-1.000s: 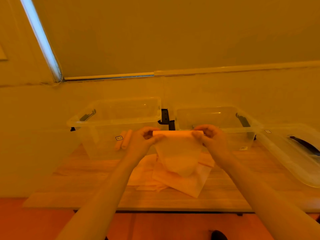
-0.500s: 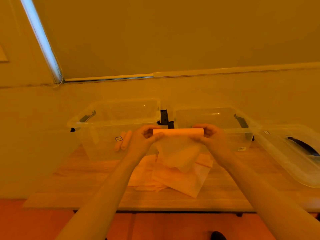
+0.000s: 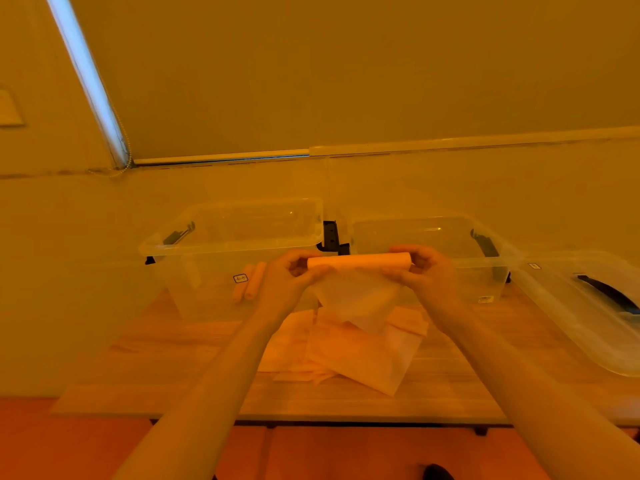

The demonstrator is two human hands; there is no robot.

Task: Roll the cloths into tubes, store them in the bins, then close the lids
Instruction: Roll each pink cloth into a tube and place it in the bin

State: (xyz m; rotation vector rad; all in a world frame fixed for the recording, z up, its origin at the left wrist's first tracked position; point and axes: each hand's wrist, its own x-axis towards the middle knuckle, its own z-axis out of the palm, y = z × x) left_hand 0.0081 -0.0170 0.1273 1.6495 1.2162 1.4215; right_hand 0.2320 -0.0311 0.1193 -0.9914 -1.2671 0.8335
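Note:
I hold a partly rolled cloth (image 3: 358, 261) in the air above the table, its loose end hanging down toward the pile. My left hand (image 3: 289, 275) pinches the roll's left end and my right hand (image 3: 424, 271) pinches its right end. Under it lies a heap of flat cloths (image 3: 360, 355) on the wooden table (image 3: 173, 368). Two clear bins stand behind: the left bin (image 3: 228, 244) has two rolled cloths (image 3: 247, 285) inside, the right bin (image 3: 446, 237) looks empty.
A clear lid (image 3: 581, 306) with a dark handle lies on the table at the right. Dark latches sit on the bins' ends. A wall runs close behind the bins. The table's front edge is near my forearms.
The roll has grown thicker and the hanging part of the cloth has become shorter. Both hands stayed at the roll's ends, turning it.

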